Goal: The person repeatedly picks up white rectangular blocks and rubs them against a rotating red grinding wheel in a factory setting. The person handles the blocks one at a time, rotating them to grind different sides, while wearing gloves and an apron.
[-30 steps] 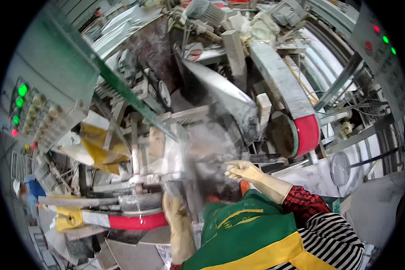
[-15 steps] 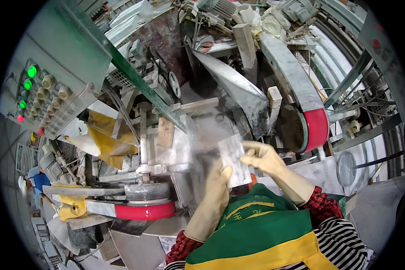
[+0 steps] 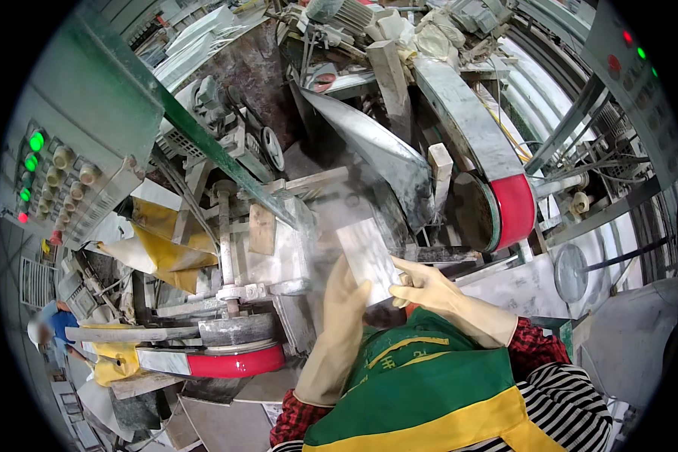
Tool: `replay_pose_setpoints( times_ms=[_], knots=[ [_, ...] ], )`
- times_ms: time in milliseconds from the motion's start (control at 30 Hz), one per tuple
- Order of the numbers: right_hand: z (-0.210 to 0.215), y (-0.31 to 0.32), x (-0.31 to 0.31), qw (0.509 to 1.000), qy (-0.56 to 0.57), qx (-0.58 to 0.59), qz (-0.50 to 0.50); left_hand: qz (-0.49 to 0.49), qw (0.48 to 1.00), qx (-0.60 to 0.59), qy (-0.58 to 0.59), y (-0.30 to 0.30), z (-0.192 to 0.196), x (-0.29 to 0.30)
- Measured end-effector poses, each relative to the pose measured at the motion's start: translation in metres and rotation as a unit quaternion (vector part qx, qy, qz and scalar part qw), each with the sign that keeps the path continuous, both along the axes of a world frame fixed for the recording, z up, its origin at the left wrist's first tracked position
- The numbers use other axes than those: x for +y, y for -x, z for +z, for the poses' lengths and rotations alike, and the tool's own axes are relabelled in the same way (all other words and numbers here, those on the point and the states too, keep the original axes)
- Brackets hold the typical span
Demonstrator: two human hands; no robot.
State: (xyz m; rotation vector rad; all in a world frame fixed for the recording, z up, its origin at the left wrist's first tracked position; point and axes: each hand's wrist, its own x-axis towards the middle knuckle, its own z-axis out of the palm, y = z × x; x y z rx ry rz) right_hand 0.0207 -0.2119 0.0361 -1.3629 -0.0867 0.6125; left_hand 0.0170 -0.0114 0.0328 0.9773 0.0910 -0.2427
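A pale whitish rectangular plate (image 3: 368, 255), like a small tile, is held between my gloved hands in front of my green and yellow apron. My left hand (image 3: 345, 292) grips its left side, with the thumb over the lower part of the face. At its lower right corner, my right hand (image 3: 427, 289) pinches the edge between bent fingers and thumb. The plate tilts, its upper end leaning left. Fingers behind it are hidden. Both hands wear cream rubber gloves.
Belt machines with red guards stand at the left (image 3: 236, 361) and right (image 3: 514, 211). A curved metal sheet (image 3: 373, 143) rises beyond the plate. Control panels with lit buttons (image 3: 56, 169) flank me. A green bar (image 3: 211, 143) slants across. Another person (image 3: 59, 324) is far left.
The view has shifted, so the machines appear farther left. The plate now leans more to the left, and both hands still hold it. My right fingers have moved down to its lower corner.
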Motion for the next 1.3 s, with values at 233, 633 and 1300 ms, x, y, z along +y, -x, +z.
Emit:
replay_pose_setpoints(
  times_ms=[233, 633, 1300],
  knots=[
    [0.01, -0.001, -0.015, 0.979, -0.153, 0.132, 0.006, -0.046, 0.994, -0.044, -0.087, -0.01, 0.022, 0.009],
    [0.0, 0.011, -0.023, 0.978, -0.149, 0.148, 0.004, 0.066, 0.971, 0.046, -0.225, -0.056, -0.04, 0.024],
    [0.056, -0.062, -0.032, 0.997, 0.004, -0.076, -0.022, -0.139, 0.972, -0.007, -0.192, -0.038, 0.014, 0.033]
  ],
)
